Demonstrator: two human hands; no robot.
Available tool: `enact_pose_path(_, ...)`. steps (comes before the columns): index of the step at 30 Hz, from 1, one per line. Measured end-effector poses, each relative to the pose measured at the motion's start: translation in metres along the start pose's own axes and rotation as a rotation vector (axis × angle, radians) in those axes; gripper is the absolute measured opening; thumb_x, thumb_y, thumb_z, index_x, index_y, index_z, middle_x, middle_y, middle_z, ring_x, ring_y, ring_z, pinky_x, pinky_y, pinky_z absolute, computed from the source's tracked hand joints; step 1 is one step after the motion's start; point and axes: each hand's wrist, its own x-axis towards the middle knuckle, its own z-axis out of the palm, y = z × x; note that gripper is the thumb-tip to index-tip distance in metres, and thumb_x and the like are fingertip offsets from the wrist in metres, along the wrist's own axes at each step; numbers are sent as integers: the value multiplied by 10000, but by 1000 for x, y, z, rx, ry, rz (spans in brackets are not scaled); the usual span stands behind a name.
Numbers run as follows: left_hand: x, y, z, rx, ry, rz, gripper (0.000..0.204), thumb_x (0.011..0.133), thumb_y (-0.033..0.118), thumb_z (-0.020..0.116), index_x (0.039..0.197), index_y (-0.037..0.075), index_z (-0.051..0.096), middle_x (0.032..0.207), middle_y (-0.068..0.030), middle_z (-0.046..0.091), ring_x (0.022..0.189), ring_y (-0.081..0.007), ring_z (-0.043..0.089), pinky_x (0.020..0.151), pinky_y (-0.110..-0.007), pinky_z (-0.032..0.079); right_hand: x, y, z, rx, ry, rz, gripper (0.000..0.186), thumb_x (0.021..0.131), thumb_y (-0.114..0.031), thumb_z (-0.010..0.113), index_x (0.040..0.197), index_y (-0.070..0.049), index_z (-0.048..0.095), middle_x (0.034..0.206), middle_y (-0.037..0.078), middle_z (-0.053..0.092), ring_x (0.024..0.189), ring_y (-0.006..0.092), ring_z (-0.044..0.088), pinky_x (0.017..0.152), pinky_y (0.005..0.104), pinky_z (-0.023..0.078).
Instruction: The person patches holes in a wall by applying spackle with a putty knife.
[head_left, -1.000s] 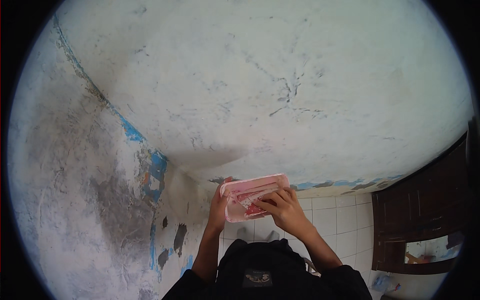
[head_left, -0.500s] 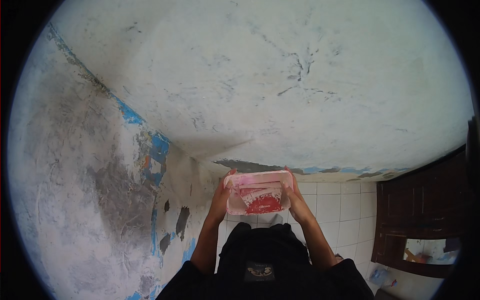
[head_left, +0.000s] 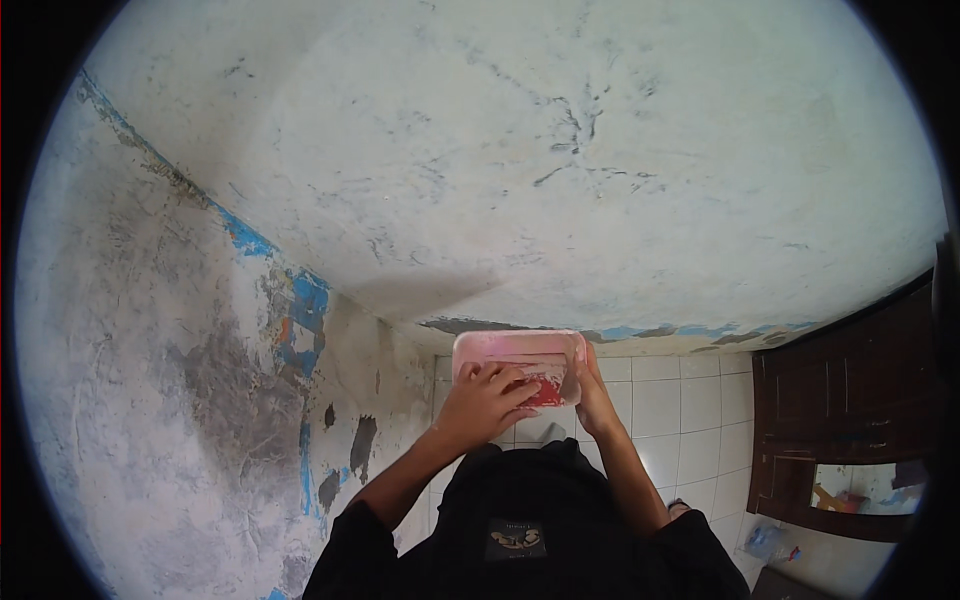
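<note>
- The left forearm was slanted up and to the right from a black sleeve (head_left: pixel 350 540), with the wrist brought in below the tray (head_left: pixel 480 346).
- The left hand (head_left: pixel 480 402) was laid over the tray's lower left part, its back turned to the camera and its fingers bent and pointed rightward across the scraper (head_left: pixel 550 390).
- The left fingers were slightly parted; whether the scraper was gripped by them or only touched could not be told.
- The right forearm was slanted up and to the left, more steeply than the other.
- The right hand (head_left: pixel 593 393) was closed around the tray's right side, and the tray was held by it.
- The tray was held in front of the body, above the tiled floor (head_left: pixel 655 400), with its open side turned up to the camera.
- The tray was pink and rectangular, with rounded corners, and its rim and inside were marked by whitish smears.
- The scraper was set inside the tray; its red face was streaked with white, and its left part was covered by the left hand.
- Beyond the tray, a patchy pale wall (head_left: pixel 600 250) was seen.
</note>
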Motion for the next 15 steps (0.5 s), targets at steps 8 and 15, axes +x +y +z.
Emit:
enact_pose_path(8,21,-19,-11,-89,159,-44,330,872,150,636,1196,119,692,1106,-78,710,991,-265,684,869,-397,518,0,-5,-1,-109,-32,-78,601,1096,-486,400,1552,-100,337,1518,107,411,1435,229,343,1187,390,281)
enact_pose_path(15,19,-2,4,-138,69,-32,327,856,85,607,1175,85,679,1064,-84,740,913,-290,724,782,-397,575,-1,-1,4,52,15,-27,595,1099,-474,401,1553,-97,326,1507,101,415,1422,216,358,1187,382,279)
